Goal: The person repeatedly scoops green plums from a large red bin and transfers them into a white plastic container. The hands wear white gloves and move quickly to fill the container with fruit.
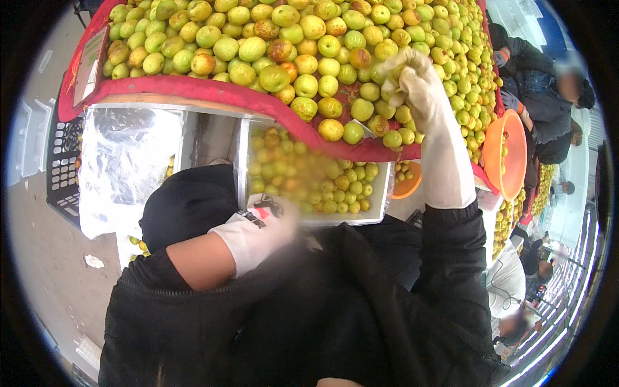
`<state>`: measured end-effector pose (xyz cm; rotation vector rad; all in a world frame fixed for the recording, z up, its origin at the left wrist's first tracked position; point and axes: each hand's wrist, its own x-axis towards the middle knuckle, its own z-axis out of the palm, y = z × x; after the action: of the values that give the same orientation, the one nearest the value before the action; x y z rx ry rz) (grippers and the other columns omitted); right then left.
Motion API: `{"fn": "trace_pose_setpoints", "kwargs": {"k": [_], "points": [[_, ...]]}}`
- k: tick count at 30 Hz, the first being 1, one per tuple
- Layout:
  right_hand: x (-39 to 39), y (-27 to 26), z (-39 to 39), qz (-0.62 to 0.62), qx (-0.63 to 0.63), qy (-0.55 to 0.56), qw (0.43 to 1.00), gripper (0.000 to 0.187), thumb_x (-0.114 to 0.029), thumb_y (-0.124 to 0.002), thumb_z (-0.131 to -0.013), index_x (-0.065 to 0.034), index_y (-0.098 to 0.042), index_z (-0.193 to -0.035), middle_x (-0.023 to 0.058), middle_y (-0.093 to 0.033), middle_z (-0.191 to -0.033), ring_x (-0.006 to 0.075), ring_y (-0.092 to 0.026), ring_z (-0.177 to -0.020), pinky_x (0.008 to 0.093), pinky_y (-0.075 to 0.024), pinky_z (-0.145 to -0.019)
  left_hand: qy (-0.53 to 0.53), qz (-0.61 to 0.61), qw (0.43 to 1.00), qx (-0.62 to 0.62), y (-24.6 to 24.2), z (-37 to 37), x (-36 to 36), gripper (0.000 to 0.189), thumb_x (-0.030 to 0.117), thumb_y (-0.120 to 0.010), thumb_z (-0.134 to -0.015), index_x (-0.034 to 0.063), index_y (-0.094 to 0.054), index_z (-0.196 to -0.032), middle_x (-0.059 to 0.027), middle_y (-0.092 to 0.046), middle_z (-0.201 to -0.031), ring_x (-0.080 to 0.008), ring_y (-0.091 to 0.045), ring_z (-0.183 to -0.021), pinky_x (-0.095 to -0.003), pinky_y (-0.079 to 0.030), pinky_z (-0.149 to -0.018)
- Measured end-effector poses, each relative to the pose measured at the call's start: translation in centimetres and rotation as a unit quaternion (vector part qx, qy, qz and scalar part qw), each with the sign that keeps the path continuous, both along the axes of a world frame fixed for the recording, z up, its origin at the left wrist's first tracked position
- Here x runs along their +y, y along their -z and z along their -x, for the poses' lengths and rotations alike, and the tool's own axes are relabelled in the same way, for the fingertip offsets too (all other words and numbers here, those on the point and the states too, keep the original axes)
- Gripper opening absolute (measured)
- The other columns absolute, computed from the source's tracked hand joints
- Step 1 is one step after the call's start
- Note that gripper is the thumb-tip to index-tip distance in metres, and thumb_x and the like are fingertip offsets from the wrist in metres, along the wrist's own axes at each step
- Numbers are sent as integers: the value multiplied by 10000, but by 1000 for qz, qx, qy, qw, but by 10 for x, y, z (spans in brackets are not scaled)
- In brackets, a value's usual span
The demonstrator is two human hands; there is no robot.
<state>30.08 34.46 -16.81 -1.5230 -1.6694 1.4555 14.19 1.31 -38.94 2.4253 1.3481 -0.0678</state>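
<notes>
Yellow-green fruits with brown blotches, which look like jujubes (329, 67), cover a table edged with padded red cloth (193, 94). My right hand (413, 82), in a cream glove, reaches over the front of the pile with its fingers bent down among the fruits. Whether a fruit is held there cannot be told. My left hand (266, 227), in a white glove or sleeve with a printed moustache, is low at the near side of a white box of jujubes (377, 213). Its fingers are lost in blur, so what it holds is hidden.
Clear plastic film (130, 164) covers a box at the left, beside a black crate (63, 169). An orange basin (517, 155) stands at the table's right edge, another orange container (408, 186) lower down. Gloved co-workers (541, 96) are at the far right.
</notes>
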Motion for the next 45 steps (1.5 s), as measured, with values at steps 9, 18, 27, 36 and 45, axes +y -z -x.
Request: {"fn": "trace_pose_setpoints", "kwargs": {"k": [9, 18, 27, 36, 45], "points": [[8, -1, 45, -145, -448, -282, 836, 250, -231, -646, -1058, -63, -776, -1188, 197, -768, -1142, 325, -761, -1041, 430, -602, -927, -38, 192, 981, -13, -86, -2, 43, 225, 129, -603, -965, 48, -756, -1108, -178, -802, -1086, -363, -803, -956, -504, -639, -772], [31, 30, 62, -358, -519, -304, 714, 299, -275, -674, -1025, -156, -785, -1275, 150, -768, -1229, 344, -756, -1139, 469, -627, -912, -102, 296, 950, -10, -106, -6, 56, 270, 127, -623, -955, 34, -791, -1145, -184, -799, -1149, -375, -808, -992, -490, -645, -787], [29, -12, 73, -295, -537, -362, 703, 327, -343, -650, -1020, -77, -795, -1142, 152, -780, -1127, 339, -763, -1009, 452, -628, -887, -78, 251, 965, 9, -104, 7, 55, 281, 147, -578, -985, 59, -787, -1151, -181, -817, -1116, -384, -804, -996, -507, -638, -817], [10, -4, 37, -333, -455, -271, 780, 289, -324, -648, -1066, -141, -808, -1222, 156, -770, -1228, 350, -740, -1149, 455, -598, -989, -36, 242, 970, 12, -75, -9, 44, 299, 133, -570, -980, 47, -815, -1129, -198, -815, -1118, -382, -801, -1021, -535, -629, -839], [0, 31, 87, -380, -560, -289, 677, 196, -111, -668, -970, -70, -839, -1055, 120, -827, -1017, 313, -815, -974, 473, -617, -689, -185, 290, 932, -113, -62, 5, 40, 291, 131, -564, -970, 10, -794, -1100, -239, -787, -1077, -436, -766, -991, -520, -610, -849]]}}
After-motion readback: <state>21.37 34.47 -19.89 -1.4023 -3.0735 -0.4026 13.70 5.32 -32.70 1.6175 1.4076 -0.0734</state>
